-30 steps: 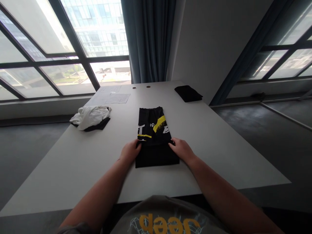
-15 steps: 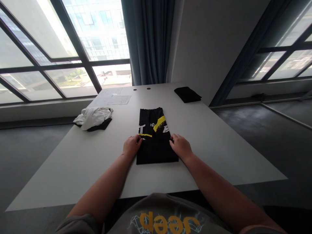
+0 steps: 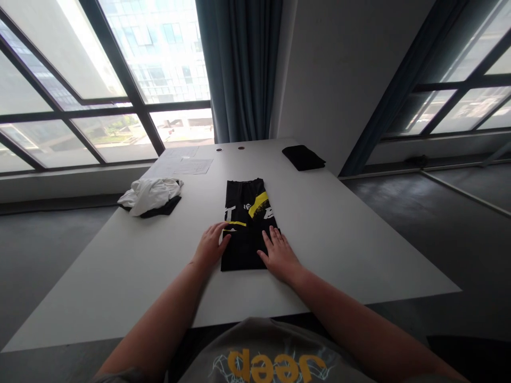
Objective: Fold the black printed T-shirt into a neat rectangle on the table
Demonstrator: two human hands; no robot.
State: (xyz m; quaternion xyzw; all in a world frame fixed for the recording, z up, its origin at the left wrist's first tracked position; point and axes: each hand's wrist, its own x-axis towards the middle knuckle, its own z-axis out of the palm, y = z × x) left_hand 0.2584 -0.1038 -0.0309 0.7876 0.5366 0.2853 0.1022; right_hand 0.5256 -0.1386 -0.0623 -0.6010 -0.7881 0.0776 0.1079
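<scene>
A black T-shirt [image 3: 246,215] with yellow and white print lies folded into a long strip on the white table [image 3: 339,234]. My left hand [image 3: 210,246] rests at the strip's left edge, fingers on the cloth near the near end. My right hand [image 3: 278,254] lies flat on top of the near right part of the shirt, fingers spread and pressing down. Neither hand grips anything.
A crumpled white garment on a dark one [image 3: 150,194] sits at the table's left side. A folded black garment [image 3: 303,157] lies at the far right corner. Paper sheets [image 3: 187,164] lie at the far left. Windows and a curtain stand behind the table.
My right hand moved from the shirt's right edge onto its top and now lies flat with fingers spread. My left hand stayed at the left edge. The camera shifted slightly.
</scene>
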